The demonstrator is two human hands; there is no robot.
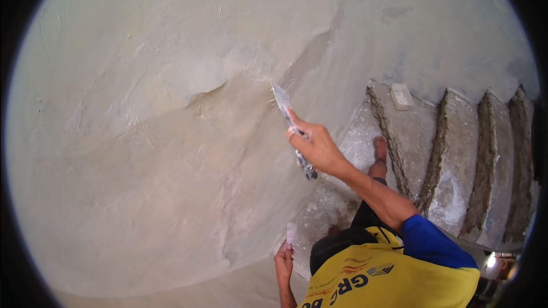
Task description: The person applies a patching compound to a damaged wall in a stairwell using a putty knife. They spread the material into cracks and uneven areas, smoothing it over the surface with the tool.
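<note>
In my right hand [318, 145] is a putty knife, gripped around its dark, putty-smeared handle. Its narrow metal blade [280, 97] points up and left, with the tip at or very near the plastered wall [171, 194]. Just left of the blade, the wall has a ragged-edged shallow patch [220, 94] with raised ridges and scratches around it. Lower down, close to my body, my left hand [283, 262] is closed on a small, flat, pale piece [291, 232] that sticks up from the fingers; its kind is not clear.
Rough concrete steps [456, 154] rise on the right, spotted with white. A small white rectangular tub [401, 97] rests on one step against the wall. My bare foot [381, 147] stands on the speckled landing [358, 137]. A bright light [491, 260] shows at lower right.
</note>
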